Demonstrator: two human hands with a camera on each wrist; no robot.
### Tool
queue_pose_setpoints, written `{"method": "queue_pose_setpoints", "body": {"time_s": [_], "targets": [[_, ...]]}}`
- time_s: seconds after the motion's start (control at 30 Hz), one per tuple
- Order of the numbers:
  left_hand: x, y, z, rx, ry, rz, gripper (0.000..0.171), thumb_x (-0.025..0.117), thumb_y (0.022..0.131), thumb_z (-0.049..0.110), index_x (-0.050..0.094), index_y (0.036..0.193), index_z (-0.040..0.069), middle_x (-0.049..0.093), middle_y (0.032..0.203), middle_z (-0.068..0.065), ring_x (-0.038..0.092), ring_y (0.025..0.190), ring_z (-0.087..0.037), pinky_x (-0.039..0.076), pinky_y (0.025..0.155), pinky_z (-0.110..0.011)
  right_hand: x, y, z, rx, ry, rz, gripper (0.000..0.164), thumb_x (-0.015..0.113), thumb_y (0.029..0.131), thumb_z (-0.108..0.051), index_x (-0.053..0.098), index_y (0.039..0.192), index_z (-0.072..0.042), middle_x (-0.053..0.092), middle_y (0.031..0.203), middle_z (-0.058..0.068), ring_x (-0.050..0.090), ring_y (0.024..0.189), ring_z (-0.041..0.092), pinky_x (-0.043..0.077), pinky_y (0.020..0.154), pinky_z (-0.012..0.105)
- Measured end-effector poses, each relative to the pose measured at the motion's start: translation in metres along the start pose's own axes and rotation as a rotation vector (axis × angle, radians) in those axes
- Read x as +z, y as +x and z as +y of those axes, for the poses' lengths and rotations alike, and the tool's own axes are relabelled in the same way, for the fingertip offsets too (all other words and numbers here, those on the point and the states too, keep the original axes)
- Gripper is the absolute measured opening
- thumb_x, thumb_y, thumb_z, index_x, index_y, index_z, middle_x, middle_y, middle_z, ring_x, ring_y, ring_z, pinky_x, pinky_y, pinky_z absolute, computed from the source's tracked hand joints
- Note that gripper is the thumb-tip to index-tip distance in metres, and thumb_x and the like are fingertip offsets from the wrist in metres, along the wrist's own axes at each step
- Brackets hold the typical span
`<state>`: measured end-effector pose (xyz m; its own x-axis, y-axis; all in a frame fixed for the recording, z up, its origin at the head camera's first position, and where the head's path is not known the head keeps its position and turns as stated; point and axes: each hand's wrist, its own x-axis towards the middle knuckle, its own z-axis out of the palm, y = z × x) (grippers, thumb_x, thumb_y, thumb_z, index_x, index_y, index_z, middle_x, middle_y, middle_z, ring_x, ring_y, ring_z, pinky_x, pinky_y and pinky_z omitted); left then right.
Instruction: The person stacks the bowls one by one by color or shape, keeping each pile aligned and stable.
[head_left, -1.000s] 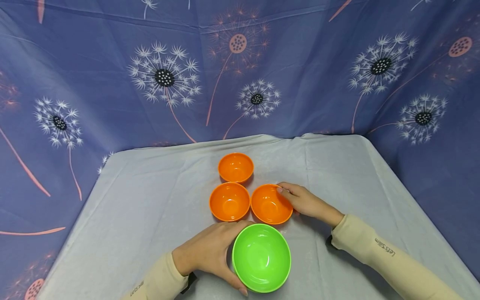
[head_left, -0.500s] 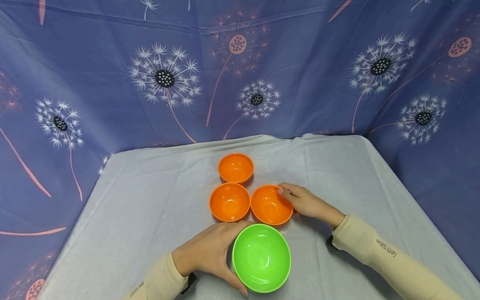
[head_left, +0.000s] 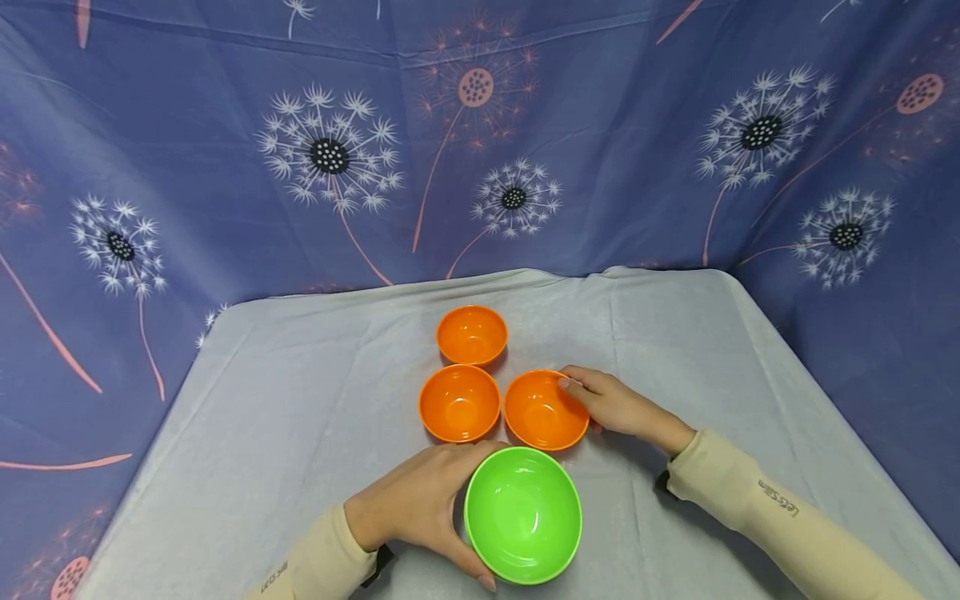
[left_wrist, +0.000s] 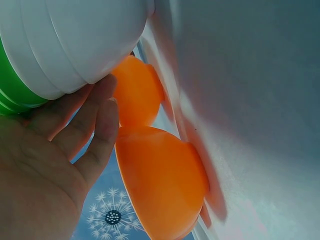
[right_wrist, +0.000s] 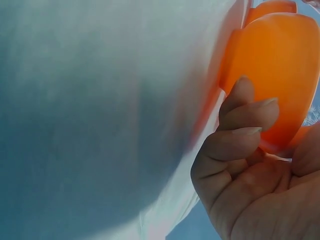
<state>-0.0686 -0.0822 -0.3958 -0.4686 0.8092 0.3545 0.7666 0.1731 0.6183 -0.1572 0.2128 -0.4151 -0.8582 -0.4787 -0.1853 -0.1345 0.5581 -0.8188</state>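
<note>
My left hand [head_left: 427, 500] spans the side of a green bowl [head_left: 525, 517], thumb at the near side and fingers at the far side. From the left wrist, a white stepped body [left_wrist: 75, 40] shows under a green band [left_wrist: 20, 90], with the fingertips against it. My right hand [head_left: 618, 404] grips the right-hand orange bowl [head_left: 543, 412] at its right edge, thumb over the rim. In the right wrist view the curled fingers [right_wrist: 245, 117] lie against the outside of that bowl [right_wrist: 275, 65].
A second orange bowl [head_left: 459, 407] stands just left of the held one, and a third orange bowl [head_left: 472, 335] sits behind it. All are on a light grey cloth [head_left: 315, 400]. A blue dandelion-print curtain [head_left: 600, 150] rises behind and at the sides.
The right hand and its orange bowl have shifted slightly right, and a narrow gap now shows beside the middle orange bowl. The left hand and green bowl stay put.
</note>
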Motion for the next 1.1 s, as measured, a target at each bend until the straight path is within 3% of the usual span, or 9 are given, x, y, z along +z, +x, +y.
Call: {"method": "queue_pose_setpoints", "body": {"time_s": [0.4, 0.77, 0.9, 1.1], "targets": [[-0.002, -0.001, 0.0, -0.041, -0.005, -0.011, 0.106, 0.08, 0.053, 0.068, 0.037, 0.14, 0.025, 0.048, 0.129, 0.018, 0.046, 0.113, 0.002, 0.042, 0.096, -0.023, -0.015, -0.012, -0.018, 0.006, 0.016, 0.046, 0.026, 0.042, 0.104, -0.036, 0.057, 0.114, -0.019, 0.05, 0.068, 0.011, 0.046, 0.046, 0.021, 0.04, 0.043, 0.026], [-0.002, -0.003, -0.002, -0.037, 0.008, 0.0, 0.105, 0.08, 0.053, 0.069, 0.039, 0.139, 0.024, 0.049, 0.127, 0.017, 0.046, 0.112, 0.001, 0.042, 0.096, -0.023, -0.021, -0.023, -0.027, 0.01, 0.138, 0.054, 0.027, 0.041, 0.104, -0.036, 0.056, 0.116, -0.017, 0.053, 0.079, 0.014, 0.041, 0.049, 0.017, 0.037, 0.043, 0.021], [-0.001, -0.003, -0.002, -0.039, 0.006, 0.0, 0.105, 0.08, 0.052, 0.069, 0.039, 0.139, 0.025, 0.049, 0.127, 0.017, 0.046, 0.112, 0.001, 0.042, 0.096, -0.023, -0.022, -0.027, -0.034, -0.009, 0.175, 0.046, 0.03, 0.04, 0.104, -0.036, 0.056, 0.118, -0.015, 0.057, 0.087, 0.015, 0.05, 0.058, 0.02, 0.045, 0.049, 0.024], [0.001, -0.004, -0.001, -0.042, 0.021, 0.0, 0.105, 0.079, 0.053, 0.07, 0.039, 0.138, 0.025, 0.049, 0.126, 0.018, 0.046, 0.111, 0.002, 0.042, 0.095, -0.022, -0.025, -0.034, -0.043, -0.047, 0.164, 0.065, 0.033, 0.039, 0.104, -0.037, 0.058, 0.118, -0.013, 0.059, 0.09, 0.014, 0.053, 0.067, 0.024, 0.048, 0.055, 0.027]]}}
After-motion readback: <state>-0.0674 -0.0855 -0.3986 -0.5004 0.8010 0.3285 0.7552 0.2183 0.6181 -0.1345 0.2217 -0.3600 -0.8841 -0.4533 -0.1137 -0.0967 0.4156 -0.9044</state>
